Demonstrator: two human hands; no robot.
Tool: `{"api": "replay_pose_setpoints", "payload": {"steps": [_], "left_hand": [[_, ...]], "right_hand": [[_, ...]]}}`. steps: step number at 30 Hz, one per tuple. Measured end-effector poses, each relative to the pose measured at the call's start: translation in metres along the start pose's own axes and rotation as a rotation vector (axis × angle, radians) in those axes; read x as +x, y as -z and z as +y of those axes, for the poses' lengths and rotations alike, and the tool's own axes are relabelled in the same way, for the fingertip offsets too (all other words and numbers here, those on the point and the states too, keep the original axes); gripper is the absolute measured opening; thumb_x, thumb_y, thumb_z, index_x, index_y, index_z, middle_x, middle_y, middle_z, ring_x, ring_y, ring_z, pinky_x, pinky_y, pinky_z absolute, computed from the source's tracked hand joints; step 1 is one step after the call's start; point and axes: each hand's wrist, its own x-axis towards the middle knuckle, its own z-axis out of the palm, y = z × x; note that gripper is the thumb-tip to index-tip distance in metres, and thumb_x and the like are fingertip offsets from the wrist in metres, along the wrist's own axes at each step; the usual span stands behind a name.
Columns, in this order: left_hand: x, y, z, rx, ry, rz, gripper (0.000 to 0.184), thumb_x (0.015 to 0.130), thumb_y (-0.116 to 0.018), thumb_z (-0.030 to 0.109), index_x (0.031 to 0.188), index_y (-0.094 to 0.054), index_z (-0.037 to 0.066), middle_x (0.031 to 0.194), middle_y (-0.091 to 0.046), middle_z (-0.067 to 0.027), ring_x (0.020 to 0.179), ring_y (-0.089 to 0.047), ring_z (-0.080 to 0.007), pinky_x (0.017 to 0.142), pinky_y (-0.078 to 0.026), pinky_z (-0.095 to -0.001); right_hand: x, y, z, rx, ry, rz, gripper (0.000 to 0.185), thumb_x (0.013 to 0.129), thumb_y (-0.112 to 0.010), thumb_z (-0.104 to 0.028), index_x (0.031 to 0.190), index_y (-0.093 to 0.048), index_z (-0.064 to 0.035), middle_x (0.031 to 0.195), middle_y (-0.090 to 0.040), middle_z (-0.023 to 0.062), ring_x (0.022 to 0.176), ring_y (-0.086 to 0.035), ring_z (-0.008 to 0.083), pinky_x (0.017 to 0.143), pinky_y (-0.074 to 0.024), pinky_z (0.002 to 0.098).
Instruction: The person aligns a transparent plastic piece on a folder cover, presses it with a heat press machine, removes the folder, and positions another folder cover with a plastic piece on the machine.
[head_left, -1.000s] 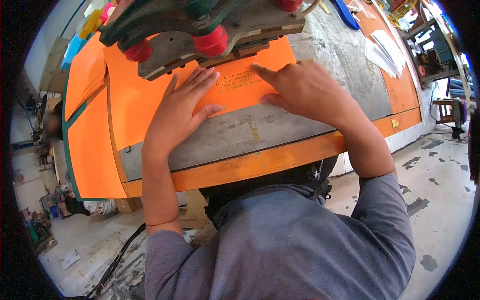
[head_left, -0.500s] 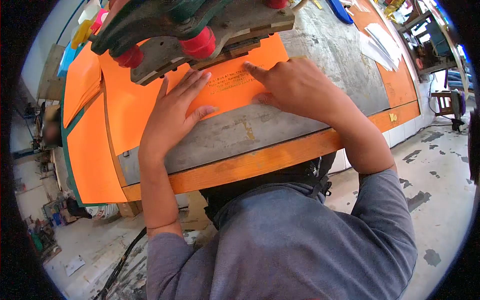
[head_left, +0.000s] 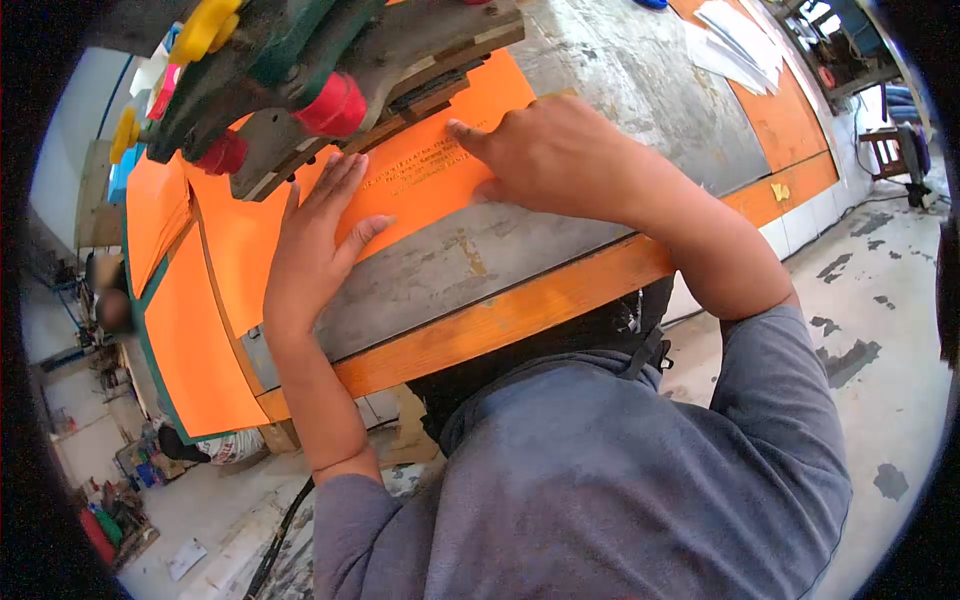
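An orange sheet (head_left: 430, 207) with several lines of dark printed text lies on the grey metal plate (head_left: 440, 270), partly under a machine head (head_left: 400, 85) with red knobs. My left hand (head_left: 315, 235) rests on the sheet to the left of the text, fingers apart, thumb near the lower edge. On the right of the text, my right hand (head_left: 540, 160) touches the sheet with its index finger extended and thumb at the lower edge; its other fingers are curled. Neither hand grips anything that I can see.
More orange sheets (head_left: 195, 340) lie at the left on a green surface. A wooden rail (head_left: 520, 312) edges the table. White papers (head_left: 735, 50) are at the upper right. Yellow knobs (head_left: 205, 30) stick out from the machine. Another person appears blurred at the far left.
The view has turned and shifted, so the machine head and sheet appear further left. Both hands keep nearly the same places on the sheet.
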Motion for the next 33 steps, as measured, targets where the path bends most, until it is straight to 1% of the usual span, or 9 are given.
{"api": "replay_pose_setpoints", "payload": {"steps": [3, 5, 7, 9, 13, 15, 24, 26, 33], "left_hand": [[-0.001, 0.003, 0.004, -0.039, 0.039, -0.02, 0.075, 0.103, -0.064, 0.051, 0.167, -0.042, 0.018, 0.171, -0.043, -0.0123, 0.161, -0.035, -0.031, 0.132, -0.019, -0.0582], [0.0, 0.003, 0.004, -0.044, 0.036, 0.009, 0.078, 0.102, -0.064, 0.056, 0.165, -0.045, 0.016, 0.168, -0.048, -0.0105, 0.161, -0.035, -0.0252, 0.132, -0.02, -0.0582], [0.0, 0.004, 0.005, -0.056, 0.038, 0.002, 0.078, 0.102, -0.064, 0.056, 0.165, -0.045, 0.016, 0.168, -0.047, -0.0103, 0.161, -0.034, -0.0253, 0.132, -0.02, -0.0581], [0.001, 0.005, 0.005, -0.069, 0.046, -0.002, 0.077, 0.102, -0.064, 0.056, 0.165, -0.045, 0.016, 0.169, -0.046, -0.0101, 0.162, -0.034, -0.0254, 0.132, -0.02, -0.0579], [-0.001, 0.004, 0.004, -0.07, 0.048, -0.017, 0.078, 0.102, -0.064, 0.056, 0.166, -0.044, 0.016, 0.17, -0.045, -0.01, 0.162, -0.033, -0.0257, 0.132, -0.021, -0.0577], [-0.001, 0.004, 0.004, -0.073, 0.058, -0.022, 0.079, 0.102, -0.064, 0.056, 0.166, -0.044, 0.015, 0.17, -0.044, -0.0101, 0.162, -0.033, -0.0258, 0.131, -0.021, -0.0576], [-0.002, 0.003, 0.005, -0.05, 0.056, 0.0, 0.08, 0.101, -0.065, 0.057, 0.166, -0.043, 0.016, 0.17, -0.045, -0.0111, 0.162, -0.034, -0.0265, 0.131, -0.022, -0.058], [-0.002, 0.003, 0.003, -0.059, 0.044, -0.019, 0.077, 0.102, -0.067, 0.049, 0.168, -0.041, 0.018, 0.172, -0.042, -0.0119, 0.162, -0.034, -0.0302, 0.131, -0.02, -0.0589], [-0.003, 0.001, 0.002, -0.059, 0.033, 0.011, 0.079, 0.1, -0.069, 0.05, 0.167, -0.041, 0.018, 0.172, -0.043, -0.0092, 0.162, -0.034, -0.0294, 0.131, -0.02, -0.06]], "right_hand": [[0.001, 0.003, -0.002, 0.013, -0.033, -0.046, 0.063, 0.091, -0.079, -0.044, 0.129, -0.066, 0.0046, 0.087, -0.077, 0.017, 0.085, -0.077, 0.0386, 0.069, -0.061, 0.0485], [0.003, 0.005, -0.004, 0.009, -0.05, -0.061, 0.063, 0.092, -0.078, -0.043, 0.13, -0.066, 0.0055, 0.088, -0.077, 0.0172, 0.085, -0.077, 0.0388, 0.069, -0.0611, 0.0486], [0.001, 0.005, -0.004, 0.002, -0.058, -0.077, 0.063, 0.092, -0.078, -0.042, 0.13, -0.066, 0.0063, 0.088, -0.077, 0.0174, 0.085, -0.077, 0.0391, 0.069, -0.0612, 0.0486], [0.0, 0.002, -0.003, 0.0, -0.056, -0.026, 0.066, 0.091, -0.079, -0.037, 0.147, -0.063, -0.0041, 0.079, -0.073, 0.0162, 0.079, -0.076, 0.037, 0.067, -0.0565, 0.0477], [-0.001, 0.003, -0.004, 0.0, -0.053, -0.029, 0.067, 0.091, -0.079, -0.037, 0.147, -0.063, -0.0045, 0.079, -0.073, 0.0168, 0.079, -0.076, 0.0366, 0.067, -0.0565, 0.0475], [-0.001, 0.003, -0.003, 0.023, -0.02, -0.034, 0.059, 0.09, -0.079, -0.037, 0.131, -0.067, 0.0038, 0.088, -0.077, 0.0173, 0.084, -0.077, 0.0377, 0.068, -0.0609, 0.0482], [-0.001, 0.008, -0.006, 0.0, -0.044, -0.059, 0.058, 0.09, -0.079, -0.037, 0.132, -0.067, 0.0011, 0.087, -0.077, 0.0156, 0.083, -0.077, 0.038, 0.069, -0.0603, 0.0481], [-0.003, 0.007, -0.005, 0.005, -0.039, -0.054, 0.058, 0.091, -0.078, -0.038, 0.132, -0.066, 0.0009, 0.087, -0.077, 0.0155, 0.084, -0.077, 0.0379, 0.069, -0.0603, 0.0482], [0.0, 0.009, -0.006, -0.005, -0.069, -0.113, 0.063, 0.092, -0.077, -0.04, 0.139, -0.064, 0.0004, 0.085, -0.076, 0.015, 0.083, -0.077, 0.0375, 0.068, -0.06, 0.0489]]}}
